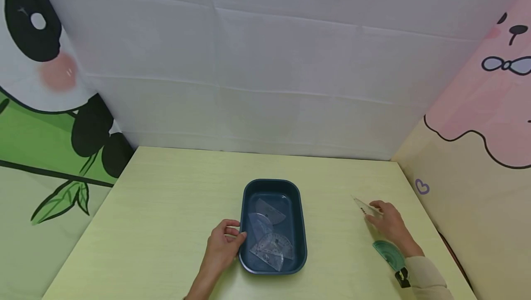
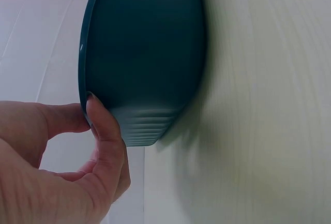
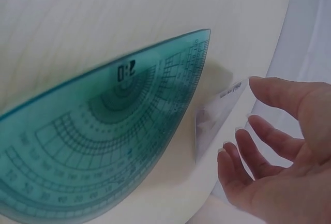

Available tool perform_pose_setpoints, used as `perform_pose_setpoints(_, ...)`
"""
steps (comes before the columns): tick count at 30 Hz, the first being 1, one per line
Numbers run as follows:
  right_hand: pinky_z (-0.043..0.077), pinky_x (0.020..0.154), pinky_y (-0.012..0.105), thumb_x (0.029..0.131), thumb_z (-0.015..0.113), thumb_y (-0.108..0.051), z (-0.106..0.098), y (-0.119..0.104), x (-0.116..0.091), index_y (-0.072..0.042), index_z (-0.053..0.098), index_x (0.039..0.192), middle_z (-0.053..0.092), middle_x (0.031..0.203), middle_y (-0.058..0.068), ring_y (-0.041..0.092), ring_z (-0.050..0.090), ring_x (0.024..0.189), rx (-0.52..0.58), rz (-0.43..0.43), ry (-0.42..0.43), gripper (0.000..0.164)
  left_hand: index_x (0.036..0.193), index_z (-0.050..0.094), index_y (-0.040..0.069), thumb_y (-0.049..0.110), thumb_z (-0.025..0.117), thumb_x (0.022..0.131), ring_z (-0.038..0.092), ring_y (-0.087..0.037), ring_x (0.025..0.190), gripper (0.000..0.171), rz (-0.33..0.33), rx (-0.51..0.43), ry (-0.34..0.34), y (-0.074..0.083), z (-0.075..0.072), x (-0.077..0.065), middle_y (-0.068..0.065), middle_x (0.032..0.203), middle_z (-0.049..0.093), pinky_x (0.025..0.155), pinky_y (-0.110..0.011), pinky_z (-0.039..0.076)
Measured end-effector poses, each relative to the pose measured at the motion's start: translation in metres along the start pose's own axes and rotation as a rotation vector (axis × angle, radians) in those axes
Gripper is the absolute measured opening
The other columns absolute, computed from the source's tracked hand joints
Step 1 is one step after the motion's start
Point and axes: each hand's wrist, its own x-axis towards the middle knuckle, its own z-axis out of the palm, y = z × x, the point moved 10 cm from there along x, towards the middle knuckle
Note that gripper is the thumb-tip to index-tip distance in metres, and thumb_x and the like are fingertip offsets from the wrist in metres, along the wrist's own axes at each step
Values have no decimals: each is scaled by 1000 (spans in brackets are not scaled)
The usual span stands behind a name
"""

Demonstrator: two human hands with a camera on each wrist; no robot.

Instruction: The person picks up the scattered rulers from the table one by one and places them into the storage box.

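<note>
In the head view, a dark blue tray (image 1: pixel 301 226) stands on the table with several clear plastic protractors (image 1: pixel 282 243) and set squares (image 1: pixel 270 211) lying overlapped in it. My left hand (image 1: pixel 224 244) pinches the tray's left rim between thumb and fingers; the left wrist view shows this grip on the rim up close. Over to the right, my right hand (image 1: pixel 390 224) is at a clear set square (image 1: pixel 362 204). In the right wrist view its thumb meets the set square's corner, while the other fingers stand apart from the edge. Beneath the right wrist is a green protractor (image 3: pixel 103 141).
The pale yellow table (image 1: pixel 174 189) carries all of these things. A white cloth wall (image 1: pixel 257 60) rises behind it, with printed cartoon panels at both sides. A small black item (image 1: pixel 402 278) shows at the right sleeve (image 1: pixel 427 274).
</note>
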Motion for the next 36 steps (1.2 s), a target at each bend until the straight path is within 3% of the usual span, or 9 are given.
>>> perform_pose_setpoints(19,47,88,63,94,72,-9,1,16,-2,16,54,125,57,115,37,50,55,104,-73,28,-47,44,114,62,-4,5,75,89,62,-17,69,30,11,-10,-3,1,0,0,-9,87,61,52,-32,53)
perform_pose_setpoints(36,46,89,62,94,73,-12,0,21,-1,18,54,122,57,110,35,46,55,102,-61,67,-77,45,116,62,-4,4,75,89,62,-18,69,30,2,-19,-8,-1,0,1,-9,87,61,52,-32,54)
